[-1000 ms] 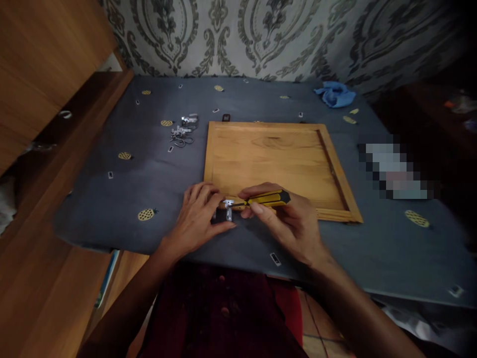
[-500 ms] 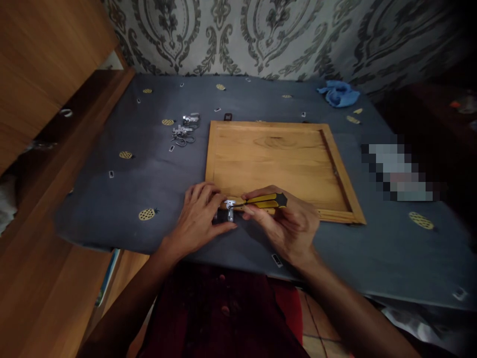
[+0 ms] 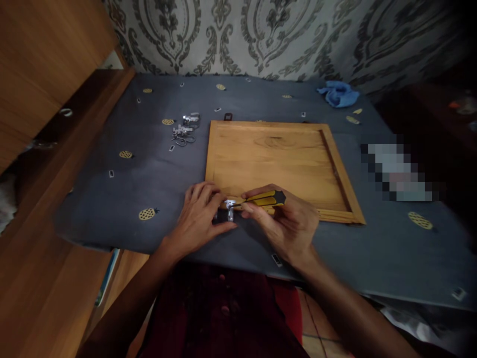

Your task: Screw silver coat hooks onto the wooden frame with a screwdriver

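A shallow wooden panel with a raised rim (image 3: 276, 161) lies on the cloth-covered table. At its near left corner my left hand (image 3: 199, 214) is bent over the edge, its index finger by a small shiny metal toggle latch (image 3: 230, 209) and its thumb stretched out just below. My right hand (image 3: 292, 223) is closed around a yellow and black screwdriver (image 3: 263, 200), held nearly level, whose tip meets the latch. Whether a screw sits under the tip is too small to see. More metal latches with wire loops (image 3: 182, 133) lie left of the panel.
Blue-grey patterned cloth (image 3: 149, 184) covers the table. A crumpled blue cloth (image 3: 339, 94) lies at the back right, with a blurred-out object (image 3: 398, 171) nearer on the right. Wooden furniture (image 3: 48, 64) borders the left side, and a patterned curtain (image 3: 231, 40) hangs behind.
The screwdriver handle has turned slightly and shifted a little left in my right hand. My left hand, the latch and the panel look unmoved.
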`<state>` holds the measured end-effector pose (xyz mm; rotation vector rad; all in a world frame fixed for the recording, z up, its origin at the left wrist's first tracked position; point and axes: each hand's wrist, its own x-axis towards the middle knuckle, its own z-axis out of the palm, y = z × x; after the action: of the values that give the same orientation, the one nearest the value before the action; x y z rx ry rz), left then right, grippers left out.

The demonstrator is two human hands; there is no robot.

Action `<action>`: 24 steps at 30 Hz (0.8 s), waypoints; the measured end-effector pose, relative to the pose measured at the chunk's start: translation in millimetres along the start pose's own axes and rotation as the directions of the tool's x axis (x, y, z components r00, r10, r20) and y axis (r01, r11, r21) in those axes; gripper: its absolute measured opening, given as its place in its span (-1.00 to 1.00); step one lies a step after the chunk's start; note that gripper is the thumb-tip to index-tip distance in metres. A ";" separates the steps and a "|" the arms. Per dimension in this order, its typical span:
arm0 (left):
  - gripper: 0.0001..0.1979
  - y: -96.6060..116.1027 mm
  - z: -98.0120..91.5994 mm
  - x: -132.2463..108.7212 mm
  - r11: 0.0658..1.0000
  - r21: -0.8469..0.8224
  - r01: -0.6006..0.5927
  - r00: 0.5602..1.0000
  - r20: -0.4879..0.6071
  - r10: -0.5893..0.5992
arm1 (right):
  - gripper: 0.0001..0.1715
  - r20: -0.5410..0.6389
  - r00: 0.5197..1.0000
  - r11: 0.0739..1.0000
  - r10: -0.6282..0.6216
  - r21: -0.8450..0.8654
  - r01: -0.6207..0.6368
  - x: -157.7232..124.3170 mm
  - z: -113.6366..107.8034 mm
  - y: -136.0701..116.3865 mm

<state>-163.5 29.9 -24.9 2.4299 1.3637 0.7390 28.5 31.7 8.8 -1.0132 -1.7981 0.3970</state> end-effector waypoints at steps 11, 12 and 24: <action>-0.56 -0.3 -1.3 -0.1 1.000 -0.016 0.019 0.999 0.034 -0.018 | -0.88 -0.115 0.974 0.979 0.193 0.094 -0.183 -6.5 -8.7 -6.6; -0.55 -0.4 -1.1 -0.1 1.000 -0.013 0.015 0.999 0.028 -0.015 | -0.87 -0.101 0.977 0.980 0.187 0.093 -0.178 -6.5 -7.8 -5.9; -0.53 0.2 -1.7 -0.1 1.000 -0.015 0.021 0.999 0.035 -0.021 | -0.86 -0.050 0.986 0.980 0.157 0.128 -0.150 -9.0 -0.2 0.2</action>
<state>-164.3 29.6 -23.4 2.4016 1.3632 0.6959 30.1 24.7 3.4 -1.0679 -1.6264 0.5611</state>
